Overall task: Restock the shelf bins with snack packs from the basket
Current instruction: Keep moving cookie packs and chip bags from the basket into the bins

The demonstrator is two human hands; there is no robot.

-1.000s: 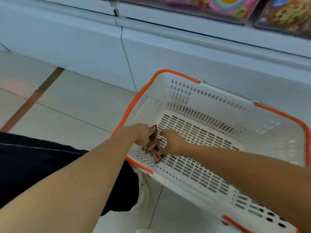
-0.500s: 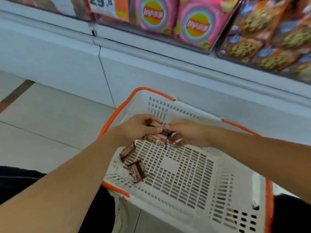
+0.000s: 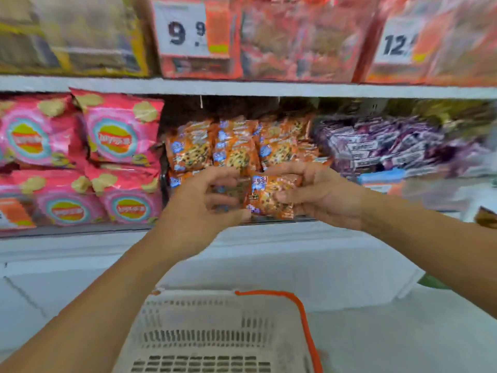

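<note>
We see both hands raised in front of the lower shelf [image 3: 242,88], at its front edge. The right hand [image 3: 320,195] grasps an orange cookie pack [image 3: 271,195] — thumb over the top edge, fingers curled across its face. The left hand [image 3: 204,208] has its fingers clenched around more small packs [image 3: 231,191]; these are blurred and we cannot count them. The held pack sits just in front of the cookie bin [image 3: 236,146], which is already piled with like packs up to near the shelf board above — little open room on top, some at the front lip. Pink chip bags [image 3: 118,138] crowd the bin's left edge, purple packs [image 3: 382,146] its right. The pack is orange, glossy, printed with chocolate-chip cookies and a blue logo at its upper left corner. The basket [image 3: 304,313] — white, orange rim — stands on the floor below the hands, well apart from them.
</note>
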